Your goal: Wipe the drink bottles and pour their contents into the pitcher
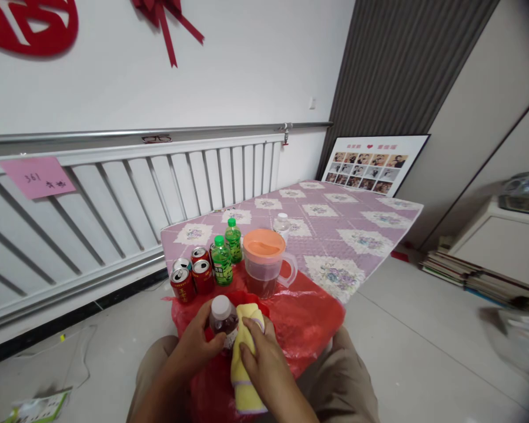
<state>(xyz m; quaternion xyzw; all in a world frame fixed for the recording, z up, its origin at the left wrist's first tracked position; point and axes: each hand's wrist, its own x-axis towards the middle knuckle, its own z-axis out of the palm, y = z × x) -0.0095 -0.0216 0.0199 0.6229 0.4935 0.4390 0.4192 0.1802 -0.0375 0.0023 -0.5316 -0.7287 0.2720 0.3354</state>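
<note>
My left hand (200,341) is wrapped round a clear plastic bottle (224,324) with a white cap and a dark content. In my right hand (264,352) is a folded yellow cloth (243,376), held right beside the bottle. Both hands are over a red plastic sheet (308,317) at the near end of the table. Just beyond them stands a clear plastic pitcher (261,279) with an orange lid and a handle on its right. The cloth hides part of the bottle's right side.
Several drink cans (183,286) cluster at the left table edge, beside two green-capped bottles (222,264). Another white-capped bottle (282,224) stands behind the pitcher. A patterned tablecloth (317,210) covers the table. A white radiator (158,182) runs along the wall, and a photo board (374,164) leans at the back.
</note>
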